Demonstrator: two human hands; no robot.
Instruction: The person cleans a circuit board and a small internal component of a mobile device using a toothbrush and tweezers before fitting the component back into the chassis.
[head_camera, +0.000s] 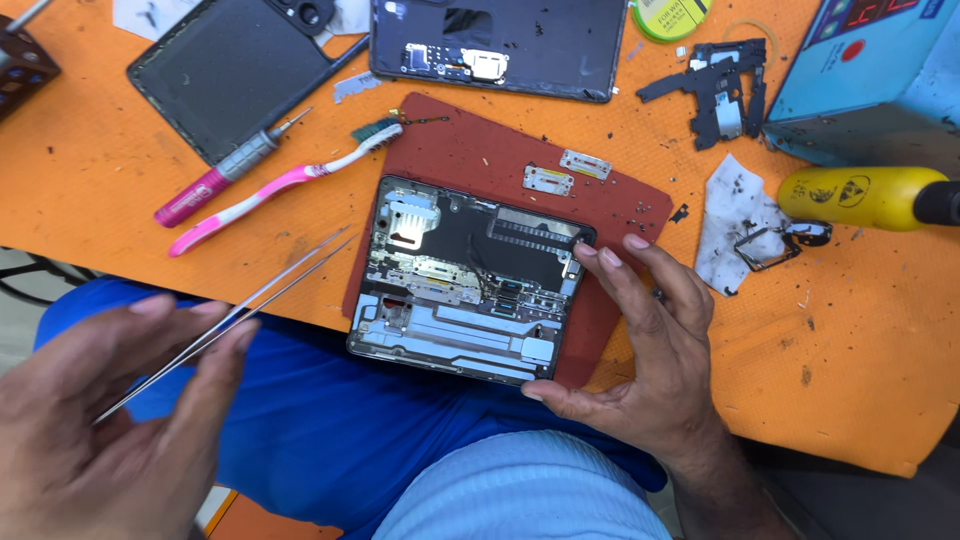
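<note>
Head view looked down on an opened grey rectangular phone body with its circuit boards and metal shields bare (470, 280), lying on a rust-red rectangular work mat (480, 150) at the near edge of an orange table top (860, 350). Right of the phone, the right hand (640, 350) lay against it — fingertips (585, 250) touching its upper right corner, thumb at its lower right corner, so the fingers were spread along that edge rather than closed. Left of the phone and off the table, over a blue cloth on the lap (330, 430), the left hand (110, 420) pinched a pair of long thin steel tweezers (240, 310) between thumb and fingers; the tips pointed toward the phone's left edge and stopped just short of it.

Above and left of the phone lay a pink-and-white toothbrush with green bristles (290, 185) and, beside it, a screwdriver with a pink handle and grey metal shaft (225, 170). Two small silver metal plates (565, 172) rested on the mat just above the phone. Farther above sat a dark flat back cover (225, 70) and a second opened dark device (500, 45). Well right of the phone stood a yellow bottle with a black cap (865, 195) — near it, a soiled white tissue (735, 215).
</note>
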